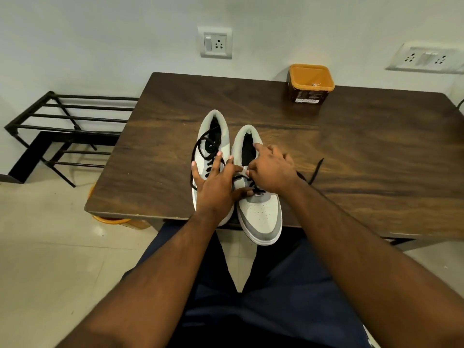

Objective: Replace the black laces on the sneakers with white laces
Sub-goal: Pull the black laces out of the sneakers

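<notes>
Two grey-and-white sneakers [261,212] sit side by side at the wooden surface's [351,146] near edge. The left hand [216,187] rests spread across both shoes, fingers straight; the right hand [272,170] pinches the right shoe's black lace [315,172], hiding its eyelets. An orange tub [310,82] stands by the wall.

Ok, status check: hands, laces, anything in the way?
Left hand spread open over the left sneaker. Right hand pinching at the right sneaker black lace. Both sneakers black-laced. Orange tub far back, clear.
</notes>
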Demonstrator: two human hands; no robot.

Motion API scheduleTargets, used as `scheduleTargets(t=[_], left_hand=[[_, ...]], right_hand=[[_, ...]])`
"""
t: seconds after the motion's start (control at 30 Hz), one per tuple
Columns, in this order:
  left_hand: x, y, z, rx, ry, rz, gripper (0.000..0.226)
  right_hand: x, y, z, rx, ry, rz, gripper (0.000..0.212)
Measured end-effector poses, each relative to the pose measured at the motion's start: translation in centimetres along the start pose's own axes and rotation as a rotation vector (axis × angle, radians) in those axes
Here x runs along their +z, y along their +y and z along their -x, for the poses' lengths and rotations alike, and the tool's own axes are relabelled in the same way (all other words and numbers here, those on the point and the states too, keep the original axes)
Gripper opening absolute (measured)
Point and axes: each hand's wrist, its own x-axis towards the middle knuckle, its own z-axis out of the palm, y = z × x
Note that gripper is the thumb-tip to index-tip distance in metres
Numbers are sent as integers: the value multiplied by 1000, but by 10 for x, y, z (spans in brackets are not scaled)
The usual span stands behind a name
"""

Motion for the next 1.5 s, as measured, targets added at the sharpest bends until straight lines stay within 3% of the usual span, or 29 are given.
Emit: scheduleTargets(t=[0.1, 0.23, 0.33, 0.43, 0.47, 0.53, 0.63, 0.73, 0.83, 1.03, 1.13, 1.23, 1.3, 1.37, 1.43, 1.5], left_hand=[[0, -1, -1, -14, -24, 25, 67], [2, -2, -2, -23, -18, 28, 67], [4, -2, -1, -31, 6, -3, 65], [6, 0, -2, -17, 7, -28, 64], [6, 0, -3, -12, 6, -37, 65], [6, 0, -2, -10, 3, -50, 64], [6, -1, -2, -3, 7, -59, 62], [7, 0, -2, -1, 0, -53, 62], [6, 0, -2, -4, -3, -36, 63], [4, 0, -1, -1, 0, -4, 59], [5, 0, 0, 0, 7, -16, 59], [6, 0, 0, -2, 10, -32, 61], [6, -1, 0, -2, 13, -32, 60], [6, 0, 0, -3, 10, -32, 60], [5, 0, 0, -3, 7, -30, 62], [5, 0, 0, -4, -1, -21, 62]], right_hand=[[-1, 2, -2, 9, -70, -120, 20], [14, 14, 8, -77, 204, -154, 20], [33, 25, 17, 95, 428, -609, 18], [42, 29, 26, 199, 439, -877, 15], [41, 28, 28, 160, 464, -843, 10], [30, 24, 27, 43, 452, -642, 20], [10, 10, 18, -61, 299, -262, 24], [5, 2, 12, -83, 194, -75, 17], [11, 11, 13, -52, 284, -156, 15], [16, 45, 29, 315, 611, -666, 11], [16, 36, 33, 78, 608, -572, 18], [18, 19, 24, -129, 433, -211, 23], [16, 8, 17, -107, 313, -40, 21], [15, 5, 12, -96, 306, 26, 22], [15, 12, 11, -75, 388, 6, 21], [10, 30, 13, 78, 544, -168, 16]])
